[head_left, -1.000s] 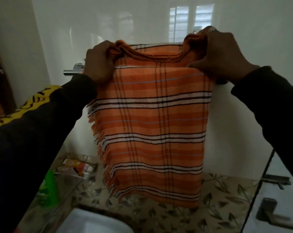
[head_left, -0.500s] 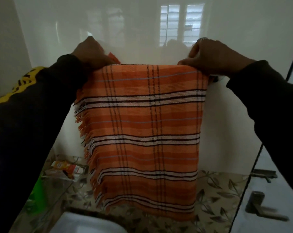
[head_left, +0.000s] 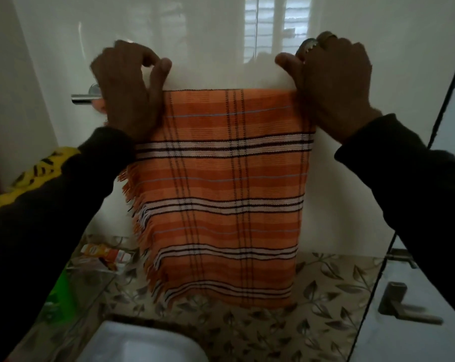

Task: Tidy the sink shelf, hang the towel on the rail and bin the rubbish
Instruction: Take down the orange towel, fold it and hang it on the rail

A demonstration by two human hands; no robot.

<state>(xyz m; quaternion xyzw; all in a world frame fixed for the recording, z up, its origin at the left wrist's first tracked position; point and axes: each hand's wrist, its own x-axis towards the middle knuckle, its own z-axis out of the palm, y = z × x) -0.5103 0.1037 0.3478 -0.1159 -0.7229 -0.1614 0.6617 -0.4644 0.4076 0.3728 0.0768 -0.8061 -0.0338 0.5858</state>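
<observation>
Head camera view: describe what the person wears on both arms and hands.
Both arms are in long dark sleeves that reach the wrists. The left sleeve carries a yellow band with black markings along its outer side; the right sleeve looks plain. The right hand wears a ring; the left hand shows none.

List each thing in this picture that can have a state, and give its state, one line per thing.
towel: draped over the rail, hanging flat
rail: on the wall, only its left end showing
left hand: fingers curled, at the towel's top left corner
right hand: fingers curled, at the towel's top right corner
orange packet: lying on the glass shelf
</observation>
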